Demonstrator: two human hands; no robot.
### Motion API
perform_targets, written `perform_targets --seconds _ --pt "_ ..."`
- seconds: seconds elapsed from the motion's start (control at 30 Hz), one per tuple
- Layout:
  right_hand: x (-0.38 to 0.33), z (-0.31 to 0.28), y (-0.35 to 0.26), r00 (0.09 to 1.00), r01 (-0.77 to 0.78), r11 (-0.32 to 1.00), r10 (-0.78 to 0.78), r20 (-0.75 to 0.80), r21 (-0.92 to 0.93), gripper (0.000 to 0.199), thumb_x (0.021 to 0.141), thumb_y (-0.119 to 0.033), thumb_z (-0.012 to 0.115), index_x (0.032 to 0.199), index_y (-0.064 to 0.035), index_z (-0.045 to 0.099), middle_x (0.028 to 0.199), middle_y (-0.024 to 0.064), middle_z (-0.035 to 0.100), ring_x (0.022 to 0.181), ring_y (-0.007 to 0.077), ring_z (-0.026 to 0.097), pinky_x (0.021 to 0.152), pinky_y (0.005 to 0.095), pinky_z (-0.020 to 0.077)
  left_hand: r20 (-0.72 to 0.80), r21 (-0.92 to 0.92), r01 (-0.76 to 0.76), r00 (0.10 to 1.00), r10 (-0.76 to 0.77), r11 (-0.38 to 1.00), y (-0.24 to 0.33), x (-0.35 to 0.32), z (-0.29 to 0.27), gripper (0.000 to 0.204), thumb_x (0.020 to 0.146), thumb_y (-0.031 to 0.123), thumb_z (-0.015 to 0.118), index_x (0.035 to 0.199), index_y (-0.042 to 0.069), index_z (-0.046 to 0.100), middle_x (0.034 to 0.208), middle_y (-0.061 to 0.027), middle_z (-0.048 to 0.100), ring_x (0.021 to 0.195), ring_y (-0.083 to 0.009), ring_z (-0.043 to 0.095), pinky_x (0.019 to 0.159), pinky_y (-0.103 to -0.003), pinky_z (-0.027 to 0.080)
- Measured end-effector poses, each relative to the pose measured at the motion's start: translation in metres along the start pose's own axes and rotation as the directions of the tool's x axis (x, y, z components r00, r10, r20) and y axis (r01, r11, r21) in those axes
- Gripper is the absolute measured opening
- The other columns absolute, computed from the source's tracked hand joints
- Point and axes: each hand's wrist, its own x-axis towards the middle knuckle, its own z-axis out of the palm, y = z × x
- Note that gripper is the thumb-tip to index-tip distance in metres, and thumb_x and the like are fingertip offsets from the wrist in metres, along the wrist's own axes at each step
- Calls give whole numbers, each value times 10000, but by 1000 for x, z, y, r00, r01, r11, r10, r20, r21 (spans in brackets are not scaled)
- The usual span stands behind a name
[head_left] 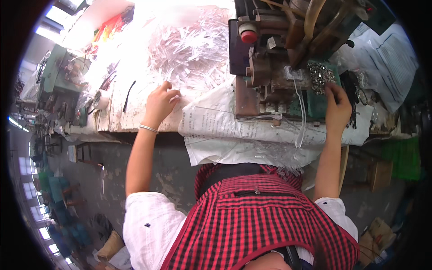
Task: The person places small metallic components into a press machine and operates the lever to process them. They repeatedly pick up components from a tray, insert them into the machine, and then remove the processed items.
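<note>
Cluttered workbench [121, 118]: clear plastic strips [189, 49] at left fingers [173, 93], metal bits [320, 75] at right fingers [330, 90].

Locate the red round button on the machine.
In the head view, the red button sits upper centre on the dark machine, at its left end. The pile of clear plastic strips lies just to its left, and the left hand rests below that pile.

Red-and-black checked apron [252, 216], red button [249, 36]

Machine [274, 54] blocks the middle (open newspaper [211, 121] lies beside it).
</note>
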Motion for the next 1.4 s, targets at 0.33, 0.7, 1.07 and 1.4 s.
perform_targets --seconds 0.33,0.7,1.07,1.4 --pt "5 38 -81 958 269 916 -285 12 299 206 876 -22 738 1081 -26 715 986 71 739 941 153 696 881 270 511 -394 -735 16 804 -446 678 85 75 49 68 986 83 679 966 22 658 879 -53 723 683 -94 608 633 -253 502" --pt "-12 57 -104 995 -5 723 -66 76 691 481 862 34 709 1316 4 553 1064 104 724 1030 153 679 956 281 495 -685 -716 -558 678 -267 420 199 111 -102 70 986 -7 648 965 -73 649 990 -197 739 806 -203 703 697 -269 564" --pt "0 -8 -1 966 71 998 -68 249 -1 433 843 61 503 1226 -23 686 1171 139 734 1132 259 700 1018 347 500 -695 -63 -706 538 477 705 257 111 -52 219 741 45 866 906 66 723 951 -107 748 583 -136 628 494 -255 487" --pt "7 -42 32 995 42 993 -31 98 -112 217 838 0 589 1015 -12 712 997 143 736 919 303 715 835 361 546 -696 -70 -714 535 478 697 253 111 -43 292 717 3 874 950 70 712 930 -92 754 590 -152 651 499 -258 494"
